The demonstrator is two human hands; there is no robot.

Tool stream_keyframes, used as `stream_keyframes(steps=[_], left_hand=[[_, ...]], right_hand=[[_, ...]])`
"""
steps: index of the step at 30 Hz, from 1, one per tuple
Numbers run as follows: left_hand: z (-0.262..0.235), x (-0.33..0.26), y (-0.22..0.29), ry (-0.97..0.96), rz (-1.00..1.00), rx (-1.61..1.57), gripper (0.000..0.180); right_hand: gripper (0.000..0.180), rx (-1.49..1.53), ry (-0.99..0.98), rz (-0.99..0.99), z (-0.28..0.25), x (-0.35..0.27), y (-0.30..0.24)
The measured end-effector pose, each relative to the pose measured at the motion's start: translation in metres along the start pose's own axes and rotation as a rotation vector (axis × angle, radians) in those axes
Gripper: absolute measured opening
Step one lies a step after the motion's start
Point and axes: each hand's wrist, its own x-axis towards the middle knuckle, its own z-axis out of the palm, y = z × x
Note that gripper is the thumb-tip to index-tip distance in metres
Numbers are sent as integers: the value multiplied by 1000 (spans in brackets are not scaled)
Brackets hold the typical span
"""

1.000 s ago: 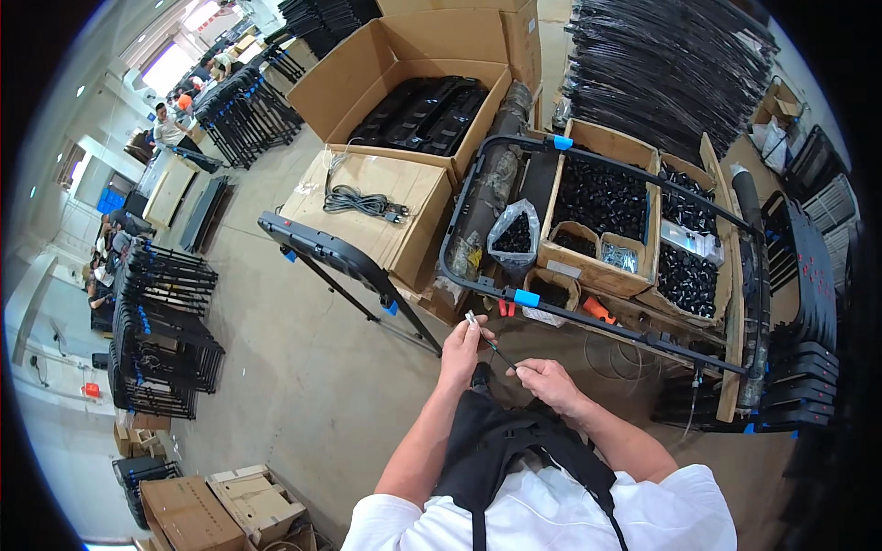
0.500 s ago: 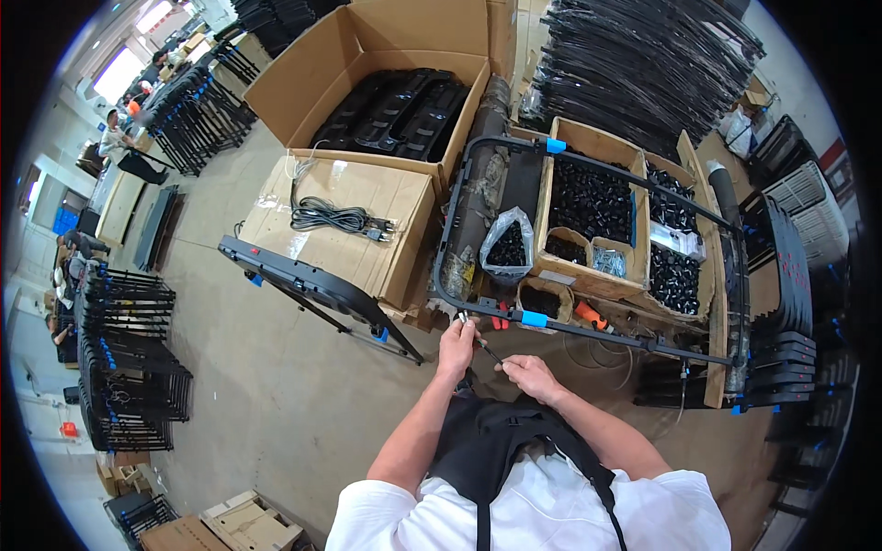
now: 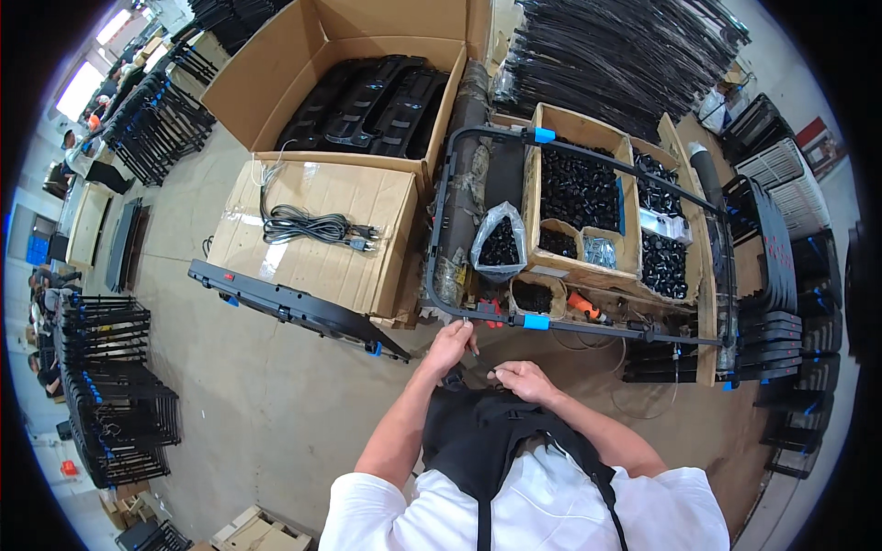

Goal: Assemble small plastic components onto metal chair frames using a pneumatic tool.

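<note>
Both hands are in front of my body, just below the near bar of a black tubular frame (image 3: 588,328). My left hand (image 3: 450,346) is closed with fingertips pinched right under the frame's near left corner; a small light tip shows above them. My right hand (image 3: 524,379) is closed a little to the right and lower. A thin dark cord-like piece (image 3: 480,364) runs between the hands; its exact kind is hard to make out. Blue tape (image 3: 537,322) wraps the near bar beside the hands.
Beneath the frame stand a wooden bin (image 3: 570,269) of black plastic parts and screws, a clear bag (image 3: 501,262), and an orange tool (image 3: 583,305). To the left are a cardboard box (image 3: 363,193) with a coiled power cord (image 3: 308,225) and a leaning black panel (image 3: 276,298).
The view has shifted, so the surroundings sit slightly further left and up. My hands stay closed near the frame's corner, and the dark piece between them shows less clearly.
</note>
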Motion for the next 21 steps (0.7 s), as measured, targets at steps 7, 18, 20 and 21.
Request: stream_keyframes(steps=[7, 18, 20, 21], left_hand=[[22, -17, 24, 246, -89, 17, 38], [18, -12, 41, 256, -145, 21, 33], [15, -11, 26, 274, -86, -49, 35], [12, -11, 18, 290, -29, -117, 36]], right_hand=[[36, -13, 35, 40, 1, 5, -4], [34, 33, 52, -43, 16, 12, 0], [35, 73, 8, -27, 19, 13, -5], [35, 115, -35, -6, 21, 15, -9]])
